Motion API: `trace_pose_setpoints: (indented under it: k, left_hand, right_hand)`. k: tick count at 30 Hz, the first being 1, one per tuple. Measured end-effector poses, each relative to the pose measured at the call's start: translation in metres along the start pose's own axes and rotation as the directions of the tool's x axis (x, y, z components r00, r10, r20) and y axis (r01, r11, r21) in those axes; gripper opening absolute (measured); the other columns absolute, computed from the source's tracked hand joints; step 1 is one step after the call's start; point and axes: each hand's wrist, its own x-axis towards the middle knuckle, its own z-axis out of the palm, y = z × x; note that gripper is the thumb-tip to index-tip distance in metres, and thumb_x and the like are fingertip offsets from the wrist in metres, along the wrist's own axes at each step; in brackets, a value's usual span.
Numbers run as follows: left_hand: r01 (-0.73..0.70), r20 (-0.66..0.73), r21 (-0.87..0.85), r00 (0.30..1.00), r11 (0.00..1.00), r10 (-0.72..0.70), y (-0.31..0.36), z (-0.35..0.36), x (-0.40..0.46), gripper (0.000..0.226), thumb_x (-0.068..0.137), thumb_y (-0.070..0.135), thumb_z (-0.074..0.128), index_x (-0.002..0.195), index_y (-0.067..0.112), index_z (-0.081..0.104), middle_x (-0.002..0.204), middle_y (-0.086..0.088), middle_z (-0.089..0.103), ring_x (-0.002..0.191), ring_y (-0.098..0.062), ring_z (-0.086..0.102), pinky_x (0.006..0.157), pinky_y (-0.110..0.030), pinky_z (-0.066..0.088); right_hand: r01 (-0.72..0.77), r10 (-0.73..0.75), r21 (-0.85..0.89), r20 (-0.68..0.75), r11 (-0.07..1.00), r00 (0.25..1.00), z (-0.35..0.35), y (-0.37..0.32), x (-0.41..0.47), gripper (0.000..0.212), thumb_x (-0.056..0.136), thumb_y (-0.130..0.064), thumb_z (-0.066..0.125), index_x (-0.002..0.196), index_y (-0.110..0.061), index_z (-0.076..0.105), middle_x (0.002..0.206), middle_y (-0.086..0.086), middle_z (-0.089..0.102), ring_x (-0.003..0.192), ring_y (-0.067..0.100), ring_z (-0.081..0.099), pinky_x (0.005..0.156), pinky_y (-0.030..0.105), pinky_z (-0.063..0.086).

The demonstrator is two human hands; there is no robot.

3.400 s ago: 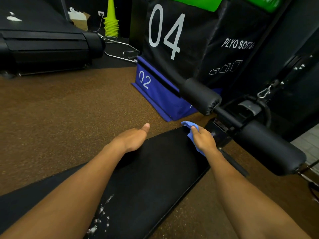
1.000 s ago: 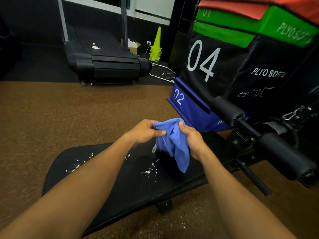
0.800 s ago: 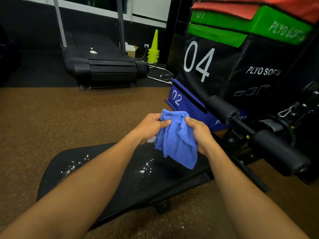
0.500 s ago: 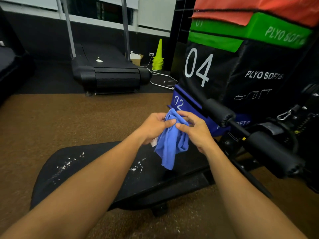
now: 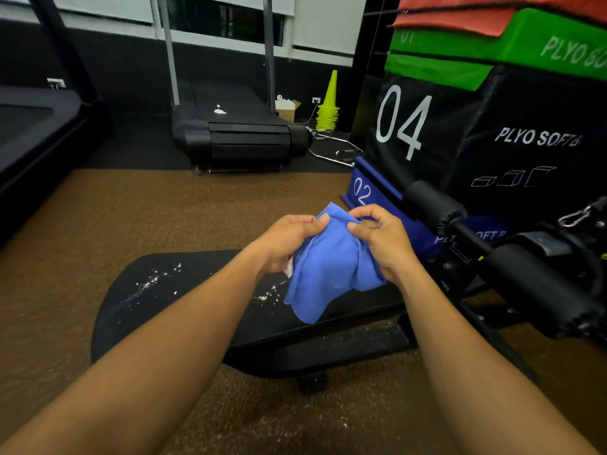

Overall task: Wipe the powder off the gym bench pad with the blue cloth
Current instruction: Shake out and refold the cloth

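The black gym bench pad (image 5: pixel 197 284) lies low across the middle of the view. White powder (image 5: pixel 149 284) is scattered near its left end, and a smaller patch of powder (image 5: pixel 267 295) lies under the cloth's left edge. The blue cloth (image 5: pixel 328 274) hangs in the air above the pad's right half. My left hand (image 5: pixel 285 238) pinches its top left part. My right hand (image 5: pixel 381 241) pinches its top right part. The cloth's lower corner dangles just over the pad.
Black foam rollers (image 5: pixel 525 284) on a bar stick out at the right of the bench. Stacked plyo boxes (image 5: pixel 492 126) stand behind them. A treadmill (image 5: pixel 236 136) and yellow cones (image 5: pixel 328 110) are at the back. Brown flooring (image 5: pixel 164 208) surrounds the bench.
The cloth was lifted off the pad's far end and is now held up in both hands. Over the last second my fingers have shifted along its top edge, and the view has tilted upward.
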Motion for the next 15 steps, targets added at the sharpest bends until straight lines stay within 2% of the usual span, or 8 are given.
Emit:
trace_pose_setpoints:
  k: [2, 4, 6, 8, 10, 12, 15]
  left_hand:
    - [0.024, 0.021, -0.023, 0.999, 0.999, -0.024, 0.005, 0.000, -0.005, 0.038, 0.102, 0.030, 0.056, 0.123, -0.001, 0.067, 0.118, -0.019, 0.073, 0.110, -0.031, 0.070, 0.096, -0.042, 0.056]
    - [0.045, 0.027, -0.025, 0.999, 0.999, -0.044, 0.010, 0.000, -0.009, 0.037, 0.104, 0.030, 0.052, 0.125, 0.003, 0.067, 0.119, -0.017, 0.073, 0.112, -0.031, 0.070, 0.097, -0.041, 0.055]
    - [0.062, 0.016, -0.021, 0.998, 0.998, -0.062, 0.015, 0.005, -0.008, 0.040, 0.103, 0.029, 0.052, 0.126, 0.000, 0.066, 0.122, -0.021, 0.071, 0.115, -0.033, 0.068, 0.099, -0.043, 0.054]
    - [0.056, 0.010, -0.013, 0.998, 0.998, -0.056, 0.023, 0.012, -0.002, 0.045, 0.099, 0.029, 0.056, 0.127, -0.004, 0.064, 0.126, -0.025, 0.067, 0.121, -0.038, 0.063, 0.106, -0.048, 0.049]
    - [0.034, -0.014, -0.011, 0.999, 0.999, -0.034, 0.034, 0.021, 0.003, 0.044, 0.095, 0.029, 0.058, 0.124, -0.004, 0.066, 0.124, -0.024, 0.069, 0.120, -0.040, 0.063, 0.107, -0.051, 0.047]
    - [0.018, -0.026, -0.007, 0.999, 1.000, -0.018, 0.043, 0.029, 0.009, 0.042, 0.093, 0.030, 0.060, 0.121, 0.001, 0.070, 0.120, -0.022, 0.071, 0.116, -0.039, 0.066, 0.106, -0.052, 0.048]
    - [0.002, -0.026, 0.011, 1.000, 1.000, -0.001, 0.046, 0.036, 0.020, 0.038, 0.091, 0.028, 0.057, 0.116, 0.004, 0.073, 0.114, -0.018, 0.074, 0.110, -0.038, 0.070, 0.103, -0.049, 0.051]
  right_hand:
    - [-0.006, 0.005, -0.010, -0.023, 1.000, 1.000, 0.000, -0.001, -0.001, 0.009, 0.092, -0.010, 0.066, 0.096, -0.016, 0.070, 0.089, 0.004, 0.076, 0.088, 0.021, 0.073, 0.075, 0.035, 0.058]
    - [-0.014, 0.012, -0.040, -0.039, 0.999, 0.999, -0.001, -0.004, 0.000, 0.007, 0.091, -0.011, 0.067, 0.088, -0.017, 0.071, 0.088, 0.003, 0.074, 0.089, 0.022, 0.071, 0.074, 0.035, 0.056]
    - [-0.017, 0.014, -0.059, -0.064, 0.998, 0.998, -0.002, -0.007, 0.004, 0.013, 0.088, -0.011, 0.068, 0.080, -0.020, 0.070, 0.090, 0.005, 0.072, 0.094, 0.028, 0.069, 0.080, 0.041, 0.057]
    - [-0.006, 0.001, -0.055, -0.086, 0.998, 0.996, -0.006, -0.014, 0.010, 0.015, 0.085, -0.009, 0.066, 0.077, -0.021, 0.069, 0.090, 0.006, 0.071, 0.094, 0.028, 0.067, 0.088, 0.048, 0.056]
    - [0.021, -0.023, -0.038, -0.034, 0.999, 0.999, -0.009, -0.025, 0.016, 0.007, 0.083, -0.013, 0.065, 0.084, -0.018, 0.071, 0.096, 0.007, 0.072, 0.095, 0.025, 0.068, 0.091, 0.049, 0.056]
    - [0.050, -0.049, -0.046, 0.029, 0.998, 0.998, -0.013, -0.036, 0.022, 0.011, 0.084, -0.023, 0.069, 0.091, -0.016, 0.073, 0.099, 0.007, 0.074, 0.097, 0.024, 0.070, 0.091, 0.046, 0.057]
    - [0.057, -0.056, -0.085, 0.011, 0.995, 0.998, -0.021, -0.042, 0.032, 0.011, 0.086, -0.020, 0.072, 0.086, -0.010, 0.072, 0.090, 0.005, 0.073, 0.087, 0.019, 0.068, 0.089, 0.044, 0.055]
